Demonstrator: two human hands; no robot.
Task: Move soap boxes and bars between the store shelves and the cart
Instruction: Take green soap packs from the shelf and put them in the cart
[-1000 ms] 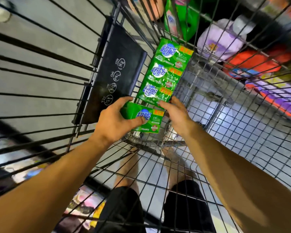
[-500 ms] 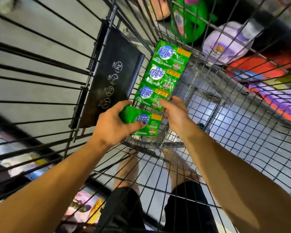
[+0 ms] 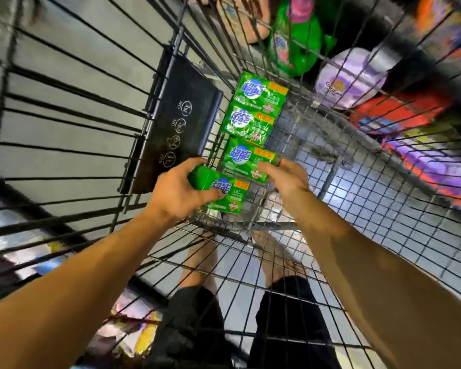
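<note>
Left hand (image 3: 179, 193) grips soap bar (image 3: 225, 193); right hand (image 3: 285, 177) pinches next

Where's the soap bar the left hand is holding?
Head view, centre: the green wrapped soap bar is gripped by the left hand, nearest end of the row, inside the wire cart.

Four green soap packs in a row inside wire cart (image 3: 317, 166). Nearest pack (image 3: 225, 194) tilted, next pack (image 3: 246, 162) touching it. Two farther packs (image 3: 254, 109) lie flat, end to end.

Left hand (image 3: 180, 191) gripping green soap box (image 3: 225, 193), right hand (image 3: 285, 177) holding a second box (image 3: 246, 161), wire cart (image 3: 357, 209)
</note>
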